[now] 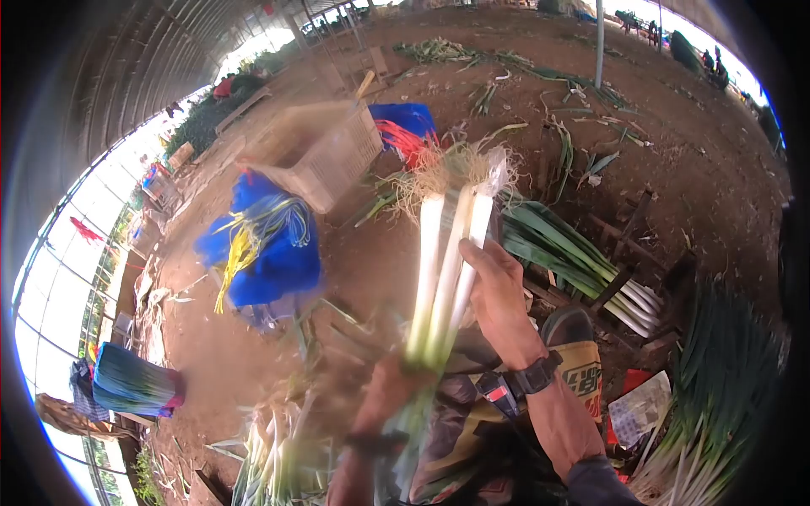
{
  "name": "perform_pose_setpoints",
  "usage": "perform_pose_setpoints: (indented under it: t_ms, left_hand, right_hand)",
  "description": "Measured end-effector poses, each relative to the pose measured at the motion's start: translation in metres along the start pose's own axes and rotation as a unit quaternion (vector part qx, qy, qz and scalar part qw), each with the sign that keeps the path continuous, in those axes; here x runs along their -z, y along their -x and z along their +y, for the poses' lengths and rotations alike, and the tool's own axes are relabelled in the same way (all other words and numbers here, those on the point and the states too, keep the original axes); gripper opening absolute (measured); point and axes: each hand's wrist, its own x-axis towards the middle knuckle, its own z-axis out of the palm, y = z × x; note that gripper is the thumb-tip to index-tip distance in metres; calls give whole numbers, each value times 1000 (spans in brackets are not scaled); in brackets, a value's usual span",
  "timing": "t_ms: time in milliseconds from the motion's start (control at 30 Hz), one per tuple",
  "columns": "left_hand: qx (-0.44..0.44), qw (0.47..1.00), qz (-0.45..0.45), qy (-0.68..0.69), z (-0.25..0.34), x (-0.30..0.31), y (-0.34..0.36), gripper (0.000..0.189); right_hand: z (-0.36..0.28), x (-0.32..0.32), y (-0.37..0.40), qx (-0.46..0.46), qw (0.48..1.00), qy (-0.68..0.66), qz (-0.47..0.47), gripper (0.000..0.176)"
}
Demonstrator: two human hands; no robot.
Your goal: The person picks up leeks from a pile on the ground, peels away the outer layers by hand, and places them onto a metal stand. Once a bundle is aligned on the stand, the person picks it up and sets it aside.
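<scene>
Several leeks point(439, 287) with long white shafts and bushy roots stand upright in front of me, roots at the top. My right hand point(496, 291) grips the rightmost shaft partway up, thumb across its front. Lower down, where the white turns green, my left hand point(392, 384) is wrapped round the stalks, blurred by motion; the leaves trail below it. A dark watch point(537, 375) circles my right wrist, and a small dark object with a red patch point(498, 394) is beside it.
A plastic crate point(337, 156) and a blue bag with yellow ties point(274, 244) sit ahead. Trimmed leeks point(582, 257) rest on a wooden rack at right. More leeks are piled at lower right point(717, 396) and lower left point(270, 455). A blue-wrapped bundle point(135, 379) stands far left.
</scene>
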Motion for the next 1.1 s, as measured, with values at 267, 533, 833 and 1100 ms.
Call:
perform_pose_setpoints:
  t_ms: [267, 533, 833, 1100]
  left_hand:
    - [22, 997, 14, -73, 16, -3, 5, 46]
    - [-36, 998, 26, -42, 1, -4, 4, 42]
    - [-81, 994, 30, -62, -11, 1, -1, 41]
    - [-116, 992, 13, -54, -48, 9, -8, 41]
  right_hand:
    - [1, 25, -1, -7, 977, 211, -1, 24]
    - [4, 23, -2, 21, 991, 128, 17, 37]
    - [6, 23, 0, 26, 996, 90, 9, 33]
    - [3, 28, 2, -14, 996, 85, 27, 32]
